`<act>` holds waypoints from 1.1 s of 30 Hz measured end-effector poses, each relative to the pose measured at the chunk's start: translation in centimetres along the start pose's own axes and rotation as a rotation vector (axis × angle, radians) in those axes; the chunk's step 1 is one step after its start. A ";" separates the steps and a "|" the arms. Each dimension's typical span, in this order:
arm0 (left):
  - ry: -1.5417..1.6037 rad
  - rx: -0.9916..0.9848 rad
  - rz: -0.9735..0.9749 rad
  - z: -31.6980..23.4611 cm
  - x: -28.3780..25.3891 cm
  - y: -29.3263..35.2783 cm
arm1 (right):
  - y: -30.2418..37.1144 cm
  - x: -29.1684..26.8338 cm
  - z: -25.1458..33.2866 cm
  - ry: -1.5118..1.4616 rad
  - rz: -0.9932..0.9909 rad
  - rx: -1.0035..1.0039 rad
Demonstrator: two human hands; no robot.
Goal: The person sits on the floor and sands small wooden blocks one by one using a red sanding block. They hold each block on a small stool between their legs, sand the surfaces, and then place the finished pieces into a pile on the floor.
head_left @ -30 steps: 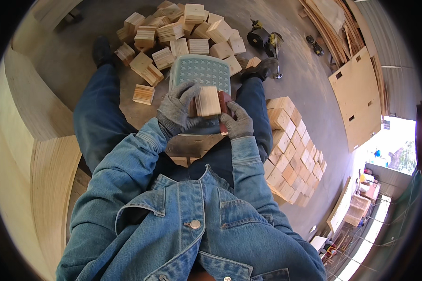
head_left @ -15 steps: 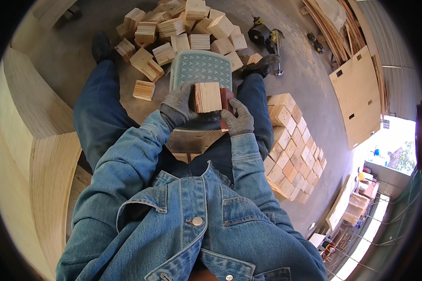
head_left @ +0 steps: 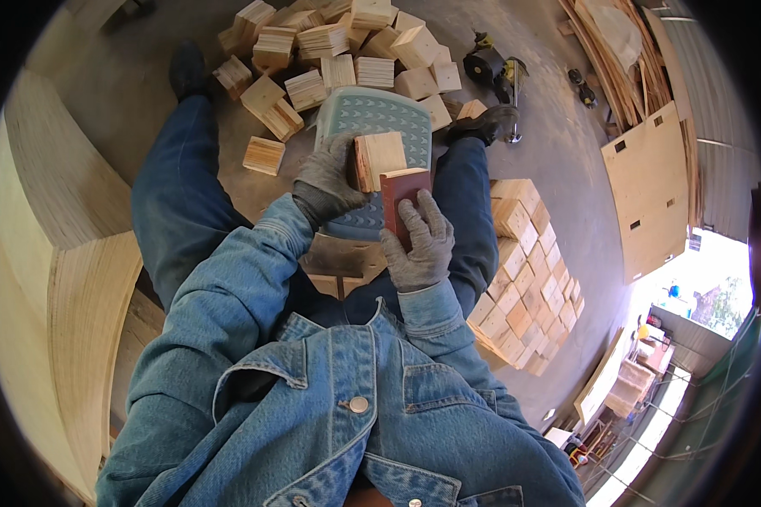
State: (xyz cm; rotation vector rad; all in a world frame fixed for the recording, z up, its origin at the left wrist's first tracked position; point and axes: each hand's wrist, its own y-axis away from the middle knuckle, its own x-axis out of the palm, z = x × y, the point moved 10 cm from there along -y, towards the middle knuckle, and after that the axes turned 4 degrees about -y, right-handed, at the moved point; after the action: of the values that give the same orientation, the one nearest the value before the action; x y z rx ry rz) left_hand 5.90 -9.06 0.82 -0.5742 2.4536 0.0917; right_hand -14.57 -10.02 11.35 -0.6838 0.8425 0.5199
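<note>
My left hand (head_left: 325, 179), in a grey glove, grips a small square wooden block (head_left: 380, 157) in front of my chest. My right hand (head_left: 421, 243), also gloved, holds a reddish-brown sanding block (head_left: 402, 188) pressed against the wooden block's right side. Both hands are above a pale green plastic stool (head_left: 372, 118) that stands between my knees. I am seated, in a denim jacket and jeans.
A loose pile of wooden blocks (head_left: 330, 42) lies on the concrete floor ahead. Neat stacked rows of blocks (head_left: 524, 279) sit at my right. Plywood sheets (head_left: 51, 253) lean at my left. A power tool (head_left: 492, 63) lies near my right shoe. More boards (head_left: 651, 186) stand at right.
The wooden block has turned in my left hand and shifted slightly up. The sanding block in my right hand now shows more clearly against its right side.
</note>
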 end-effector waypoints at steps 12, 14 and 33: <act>0.027 0.051 -0.003 0.0 -0.3 0.1 | -12.0 3.5 -0.2 0.226 0.107 0.089; 0.030 0.045 -0.006 0.1 -0.1 0.0 | -14.2 4.3 -2.1 0.096 0.068 0.143; 0.071 0.035 0.006 0.0 -0.2 -0.1 | -1.1 0.8 3.2 0.120 0.093 -0.118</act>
State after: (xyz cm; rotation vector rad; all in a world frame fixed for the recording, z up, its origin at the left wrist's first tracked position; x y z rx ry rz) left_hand 6.09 -9.06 0.93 -0.5634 2.5206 0.0310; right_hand -11.81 -8.30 12.60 -0.7926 0.9650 0.6206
